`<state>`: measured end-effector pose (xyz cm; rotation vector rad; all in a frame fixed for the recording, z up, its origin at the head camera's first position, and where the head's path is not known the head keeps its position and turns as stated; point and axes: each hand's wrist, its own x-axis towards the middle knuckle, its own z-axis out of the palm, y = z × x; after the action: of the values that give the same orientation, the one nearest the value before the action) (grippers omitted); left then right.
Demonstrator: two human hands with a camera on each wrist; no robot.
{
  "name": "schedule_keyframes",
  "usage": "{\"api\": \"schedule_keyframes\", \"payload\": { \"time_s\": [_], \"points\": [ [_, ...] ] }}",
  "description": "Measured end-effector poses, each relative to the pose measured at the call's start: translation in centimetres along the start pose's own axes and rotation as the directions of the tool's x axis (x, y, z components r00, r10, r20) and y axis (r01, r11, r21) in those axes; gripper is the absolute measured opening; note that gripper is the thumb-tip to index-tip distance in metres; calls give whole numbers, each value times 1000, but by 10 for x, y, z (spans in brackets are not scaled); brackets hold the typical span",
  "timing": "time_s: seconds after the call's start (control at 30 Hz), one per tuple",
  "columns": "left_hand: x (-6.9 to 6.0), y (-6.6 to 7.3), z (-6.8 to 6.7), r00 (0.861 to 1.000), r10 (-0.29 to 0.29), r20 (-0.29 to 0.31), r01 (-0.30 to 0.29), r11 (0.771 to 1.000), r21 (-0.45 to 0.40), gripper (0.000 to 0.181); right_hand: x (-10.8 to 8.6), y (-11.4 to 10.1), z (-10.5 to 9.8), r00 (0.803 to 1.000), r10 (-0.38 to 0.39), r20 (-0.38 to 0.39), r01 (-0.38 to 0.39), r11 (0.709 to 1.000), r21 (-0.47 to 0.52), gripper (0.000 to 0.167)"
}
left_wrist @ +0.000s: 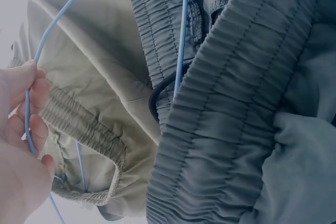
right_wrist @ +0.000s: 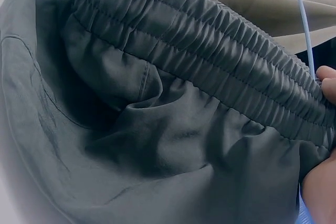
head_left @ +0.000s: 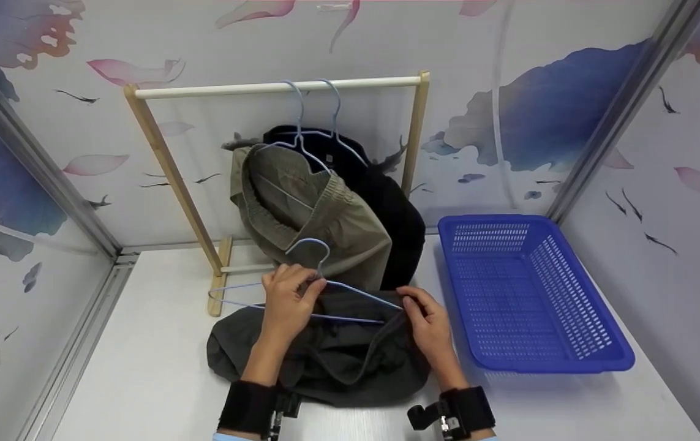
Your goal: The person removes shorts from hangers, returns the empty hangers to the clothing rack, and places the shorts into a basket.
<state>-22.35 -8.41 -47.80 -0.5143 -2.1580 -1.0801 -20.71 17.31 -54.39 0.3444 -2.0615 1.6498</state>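
My left hand (head_left: 288, 303) pinches a light blue wire hanger (head_left: 359, 291) just below its hook. Dark grey elastic-waist pants (head_left: 380, 380) lie bunched on the table under both hands; whether they are long or short cannot be seen. The right hand (head_left: 429, 321) grips their waistband at its right side, by the hanger's right end. Part of the hanger's lower bar lies within the waist opening, while its left end sticks out past the cloth. In the left wrist view, the hanger wire passes behind the gathered waistband (left_wrist: 210, 108). Fingers of the right hand (right_wrist: 320, 182) hold the waistband's edge.
A rack with a white rail (head_left: 221, 90) and wooden legs stands behind. Khaki pants (head_left: 350, 226) and a black garment (head_left: 402, 214) hang from it on blue hangers. To the right sits a blue plastic basket (head_left: 545, 367) on the white table (head_left: 141, 343). Patterned walls enclose the table.
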Motion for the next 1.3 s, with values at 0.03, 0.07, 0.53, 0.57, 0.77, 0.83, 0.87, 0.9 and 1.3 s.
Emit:
{"api": "schedule_keyframes", "payload": {
  "time_s": [0.03, 0.07, 0.53, 0.57, 0.77, 0.83, 0.87, 0.9, 1.3],
  "points": [
    [0, 0, 0, 1000, -1, 0, 1, 1000, 1, 8, 0, 0, -1, 1000, 17, 0, -17, 1000, 4, 20],
    [0, 0, -1, 1000, -2, 0, 2, 1000, -1, 8, -1, 0, -1, 999, 38, 1, -38, 999, 11, 20],
    [-2, 1, -8, 1000, 5, 9, -5, 1000, 12, 8, -5, 5, -8, 988, 154, 15, -153, 988, -8, 23],
    [-2, 1, -9, 1000, 6, 12, -7, 1000, 16, 7, -5, 5, -9, 988, 156, 17, -155, 988, -18, 23],
    [-1, 3, -12, 999, 22, 24, -23, 999, 33, 7, -7, 6, -14, 992, 120, 48, -116, 991, -71, 24],
    [-1, 4, -13, 999, 30, 25, -31, 999, 36, 8, -8, 8, -16, 993, 100, 61, -94, 991, -97, 23],
    [-1, 4, -13, 999, 34, 25, -35, 999, 36, 8, -8, 8, -17, 994, 92, 65, -85, 991, -107, 24],
    [-1, 5, -14, 999, 37, 25, -38, 999, 37, 8, -9, 9, -17, 994, 84, 67, -76, 990, -118, 24],
    [1, 12, -22, 998, 23, 58, -22, 1000, -10, 7, -10, 12, -19, 982, 158, -108, -174, 971, -164, 23]
  ]
}}
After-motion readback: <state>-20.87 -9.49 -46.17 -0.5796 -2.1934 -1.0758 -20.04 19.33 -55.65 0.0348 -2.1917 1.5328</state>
